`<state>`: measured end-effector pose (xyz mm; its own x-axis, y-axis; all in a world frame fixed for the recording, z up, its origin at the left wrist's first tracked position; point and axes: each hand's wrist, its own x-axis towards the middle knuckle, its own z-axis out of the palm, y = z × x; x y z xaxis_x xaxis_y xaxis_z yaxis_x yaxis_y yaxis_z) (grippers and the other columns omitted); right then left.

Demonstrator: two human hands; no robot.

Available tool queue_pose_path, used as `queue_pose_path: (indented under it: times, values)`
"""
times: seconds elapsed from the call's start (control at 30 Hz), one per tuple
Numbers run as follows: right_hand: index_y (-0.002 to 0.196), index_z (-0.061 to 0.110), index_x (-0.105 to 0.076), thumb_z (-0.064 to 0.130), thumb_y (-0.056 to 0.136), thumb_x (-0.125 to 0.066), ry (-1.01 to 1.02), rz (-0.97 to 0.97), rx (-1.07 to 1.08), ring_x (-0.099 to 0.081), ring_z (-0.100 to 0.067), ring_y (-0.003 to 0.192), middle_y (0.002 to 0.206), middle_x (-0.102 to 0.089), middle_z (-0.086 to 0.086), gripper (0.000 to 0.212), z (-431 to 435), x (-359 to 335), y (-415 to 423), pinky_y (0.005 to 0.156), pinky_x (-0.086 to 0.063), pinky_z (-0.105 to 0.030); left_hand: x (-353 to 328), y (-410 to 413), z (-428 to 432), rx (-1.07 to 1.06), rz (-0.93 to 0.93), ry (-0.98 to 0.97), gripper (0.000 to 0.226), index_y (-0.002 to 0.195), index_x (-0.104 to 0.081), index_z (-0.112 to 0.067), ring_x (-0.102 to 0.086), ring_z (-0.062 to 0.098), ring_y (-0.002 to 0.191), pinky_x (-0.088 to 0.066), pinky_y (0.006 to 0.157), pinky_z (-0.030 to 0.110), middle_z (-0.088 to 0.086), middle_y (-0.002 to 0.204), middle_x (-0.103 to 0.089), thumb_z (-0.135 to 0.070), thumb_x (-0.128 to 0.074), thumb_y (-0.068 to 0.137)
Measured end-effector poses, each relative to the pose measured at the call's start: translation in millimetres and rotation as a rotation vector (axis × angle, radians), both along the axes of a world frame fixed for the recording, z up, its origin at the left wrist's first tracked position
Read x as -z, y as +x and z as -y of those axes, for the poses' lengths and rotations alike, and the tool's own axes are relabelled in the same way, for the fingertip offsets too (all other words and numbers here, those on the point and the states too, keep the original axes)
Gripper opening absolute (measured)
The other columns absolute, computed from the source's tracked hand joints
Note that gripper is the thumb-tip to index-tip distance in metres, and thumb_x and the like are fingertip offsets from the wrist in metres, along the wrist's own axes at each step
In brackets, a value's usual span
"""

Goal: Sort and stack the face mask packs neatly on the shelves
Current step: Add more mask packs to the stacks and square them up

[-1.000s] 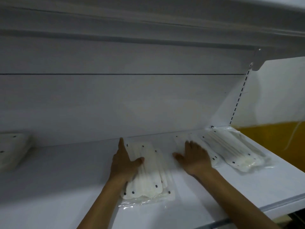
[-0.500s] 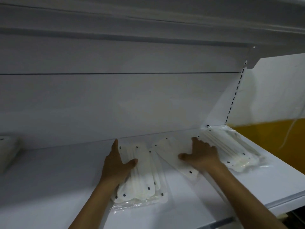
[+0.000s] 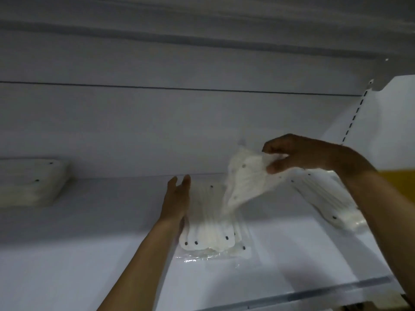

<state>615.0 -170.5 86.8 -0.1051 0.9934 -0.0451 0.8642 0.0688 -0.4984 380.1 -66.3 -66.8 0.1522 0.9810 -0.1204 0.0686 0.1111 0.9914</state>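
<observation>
My right hand (image 3: 296, 154) has just lifted one mask pack (image 3: 244, 180) off the shelf (image 3: 292, 250) and pinches it above the middle stack (image 3: 213, 223), which my open left hand (image 3: 177, 198) steadies, ready for stacking.

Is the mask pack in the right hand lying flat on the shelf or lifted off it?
Lifted. The right hand pinches the pack by its top edge; it hangs tilted above the middle stack.

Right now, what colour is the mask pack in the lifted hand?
White with small dark dots, seen in the head view: the mask pack pinched by the right hand.
</observation>
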Motion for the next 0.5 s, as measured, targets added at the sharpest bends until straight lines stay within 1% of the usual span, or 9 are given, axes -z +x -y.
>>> queue_pose_path:
  times: [0.07, 0.1, 0.17, 0.23, 0.3, 0.33, 0.4, 0.47, 0.5]
  values:
    - [0.096, 0.014, -0.07, 0.006, 0.08, -0.073, -0.089, 0.205, -0.117, -0.06, -0.004, 0.087, 0.1, -0.066, 0.003, 0.018, -11.7, -11.9, -27.0, 0.078, -0.042, -0.009, 6.2, 1.5, -7.3, -0.014, 0.06, -0.026, 0.095, 0.14, -0.043, -0.01, -0.039, 0.041, 0.132, -0.033, 0.11, 0.05, 0.025, 0.144, -0.039, -0.078, -0.041, 0.074]
    - [0.096, 0.018, -0.069, 0.005, 0.08, -0.071, -0.12, 0.327, -0.155, -0.058, -0.004, 0.097, 0.106, -0.063, 0.005, 0.02, -22.6, -8.6, -42.7, 0.09, -0.039, -0.014, 10.6, 2.0, -10.6, -0.018, 0.096, -0.038, 0.106, 0.137, -0.045, -0.008, -0.037, 0.045, 0.131, -0.032, 0.11, 0.056, 0.027, 0.143, -0.037, -0.085, -0.038, 0.064]
    - [0.097, 0.033, -0.066, 0.006, 0.08, -0.066, -0.147, 0.553, -0.211, -0.044, -0.009, 0.124, 0.119, -0.054, 0.01, 0.032, -46.4, 12.3, -78.5, 0.115, -0.015, -0.044, 26.0, 4.5, -23.2, 0.016, 0.138, -0.043, 0.112, 0.138, -0.045, -0.008, -0.041, 0.044, 0.13, -0.033, 0.109, 0.058, 0.026, 0.142, -0.042, -0.089, -0.034, 0.062]
    - [0.12, 0.037, -0.061, 0.009, 0.081, -0.063, -0.136, 0.726, -0.275, -0.023, -0.015, 0.141, 0.143, -0.042, 0.008, 0.048, -66.6, 41.6, -110.6, 0.11, 0.01, -0.063, 18.6, 0.7, -16.6, 0.069, 0.169, -0.055, 0.103, 0.136, -0.051, -0.018, -0.055, 0.029, 0.124, -0.039, 0.109, 0.048, 0.013, 0.137, -0.056, -0.091, -0.035, 0.066]
    - [0.146, 0.034, -0.036, 0.02, 0.084, -0.067, 0.016, 0.823, -0.274, 0.0, -0.018, 0.149, 0.161, -0.015, 0.0, 0.071, -79.5, 63.7, -122.1, 0.109, 0.018, -0.062, 25.6, 1.3, -22.4, 0.142, 0.171, -0.028, 0.085, 0.13, -0.058, -0.022, -0.061, 0.019, 0.116, -0.044, 0.103, 0.041, 0.005, 0.128, -0.064, -0.084, -0.041, 0.075]
    - [0.151, 0.032, -0.024, 0.027, 0.084, -0.07, 0.117, 0.814, -0.236, 0.006, -0.019, 0.149, 0.163, -0.004, -0.001, 0.081, -82.8, 69.2, -119.6, 0.109, 0.019, -0.06, 32.3, 0.7, -29.2, 0.148, 0.171, -0.017, 0.083, 0.13, -0.058, -0.023, -0.062, 0.019, 0.115, -0.044, 0.102, 0.041, 0.003, 0.127, -0.065, -0.084, -0.045, 0.074]
    - [0.153, 0.031, -0.014, 0.036, 0.085, -0.069, 0.28, 0.714, -0.088, 0.007, -0.018, 0.149, 0.163, 0.003, -0.003, 0.088, -80.9, 76.4, -105.9, 0.113, 0.016, -0.054, 37.4, -0.4, -35.8, 0.115, 0.165, -0.067, 0.101, 0.136, -0.051, -0.027, -0.059, 0.022, 0.119, -0.042, 0.105, 0.045, 0.004, 0.134, -0.059, -0.092, -0.053, 0.06]
    - [0.152, 0.027, -0.019, 0.04, 0.087, -0.067, 0.399, 0.384, 0.17, -0.006, -0.02, 0.149, 0.162, -0.01, -0.005, 0.082, -67.0, 88.0, -92.1, 0.12, -0.001, -0.048, 15.9, -3.7, -20.7, 0.094, 0.094, -0.063, 0.113, 0.141, -0.043, -0.019, -0.054, 0.029, 0.124, -0.039, 0.108, 0.048, 0.011, 0.142, -0.051, -0.093, -0.054, 0.057]
    - [0.15, 0.025, -0.026, 0.039, 0.086, -0.069, 0.409, 0.101, 0.328, -0.017, -0.022, 0.147, 0.159, -0.02, -0.005, 0.079, -55.6, 95.6, -87.3, 0.119, -0.013, -0.043, 0.7, -5.5, -8.5, 0.086, 0.066, -0.036, 0.103, 0.145, -0.037, -0.017, -0.048, 0.03, 0.129, -0.035, 0.11, 0.043, 0.011, 0.147, -0.045, -0.084, -0.054, 0.069]
